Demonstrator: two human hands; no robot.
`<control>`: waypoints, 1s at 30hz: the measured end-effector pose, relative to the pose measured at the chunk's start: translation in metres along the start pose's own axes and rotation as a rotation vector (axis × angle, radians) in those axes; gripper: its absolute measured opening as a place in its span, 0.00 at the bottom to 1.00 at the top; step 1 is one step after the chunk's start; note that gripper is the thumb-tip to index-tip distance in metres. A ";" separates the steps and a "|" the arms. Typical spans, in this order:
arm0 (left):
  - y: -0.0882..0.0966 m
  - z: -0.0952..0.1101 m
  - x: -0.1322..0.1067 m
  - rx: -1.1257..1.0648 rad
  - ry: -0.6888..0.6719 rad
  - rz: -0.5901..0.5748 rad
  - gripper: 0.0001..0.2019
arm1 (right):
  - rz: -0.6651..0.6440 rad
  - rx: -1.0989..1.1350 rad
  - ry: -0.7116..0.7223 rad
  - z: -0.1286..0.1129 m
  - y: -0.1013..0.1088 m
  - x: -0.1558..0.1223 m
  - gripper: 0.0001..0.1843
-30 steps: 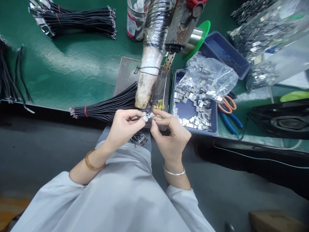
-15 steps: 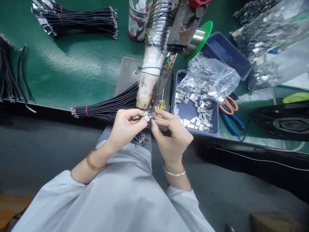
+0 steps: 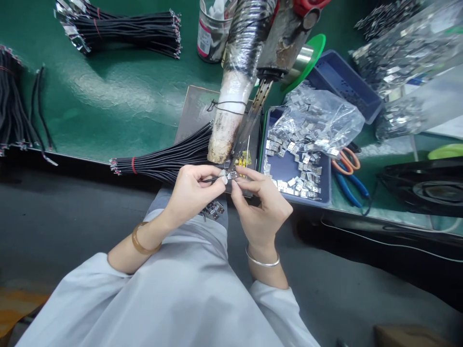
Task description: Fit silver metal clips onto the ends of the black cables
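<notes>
My left hand [image 3: 190, 193] pinches a thin black cable [image 3: 211, 180] close to its end. My right hand [image 3: 263, 203] has its thumb and fingertips closed around a small metal USB connector [image 3: 232, 174], which meets the cable end between the two hands. Just above them a soldering iron [image 3: 263, 91] with a pierced metal barrel points down towards the connector. Beside the left hand, a bundle of black cables [image 3: 162, 161] tied with a red band lies over a grey board [image 3: 191, 108]. Cable ends with USB plugs [image 3: 214, 210] hang below the left hand at the table edge.
A stained white tube [image 3: 229, 103] comes down left of the iron. Right of the hands stands a blue tray [image 3: 327, 190] of loose metal connectors and a plastic bag [image 3: 325, 118]. Pliers [image 3: 347, 185] lie beyond it. More cable bundles [image 3: 130, 31] lie at upper left.
The whole view has shifted slightly, so the bench appears a little further right. Both hands stay together at the connector and the cable end, with almost the same grip.
</notes>
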State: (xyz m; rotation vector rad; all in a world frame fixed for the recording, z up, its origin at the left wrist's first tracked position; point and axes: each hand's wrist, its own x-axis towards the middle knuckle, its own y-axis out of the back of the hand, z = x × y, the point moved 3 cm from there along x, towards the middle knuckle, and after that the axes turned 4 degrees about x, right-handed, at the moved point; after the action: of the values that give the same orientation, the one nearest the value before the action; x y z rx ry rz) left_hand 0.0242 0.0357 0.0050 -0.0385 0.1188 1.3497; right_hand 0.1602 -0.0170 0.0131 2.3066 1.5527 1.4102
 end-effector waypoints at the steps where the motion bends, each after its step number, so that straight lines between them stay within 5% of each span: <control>1: 0.000 0.000 0.000 0.005 -0.005 0.005 0.09 | -0.003 -0.013 0.009 0.000 -0.001 0.000 0.10; 20: 0.002 -0.006 -0.001 0.037 -0.033 -0.006 0.09 | -0.008 -0.052 0.101 -0.002 0.000 -0.005 0.10; 26: 0.001 -0.002 -0.007 0.179 -0.202 -0.072 0.09 | 0.046 0.034 -0.137 0.006 0.002 -0.002 0.06; 30: 0.004 0.003 -0.010 0.294 -0.454 -0.075 0.08 | -0.113 0.239 -0.332 0.011 -0.002 0.003 0.08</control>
State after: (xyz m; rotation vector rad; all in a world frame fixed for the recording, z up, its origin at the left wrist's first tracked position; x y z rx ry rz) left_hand 0.0183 0.0269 0.0097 0.5040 -0.0679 1.2246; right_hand 0.1662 -0.0093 0.0078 2.3755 1.7871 0.8016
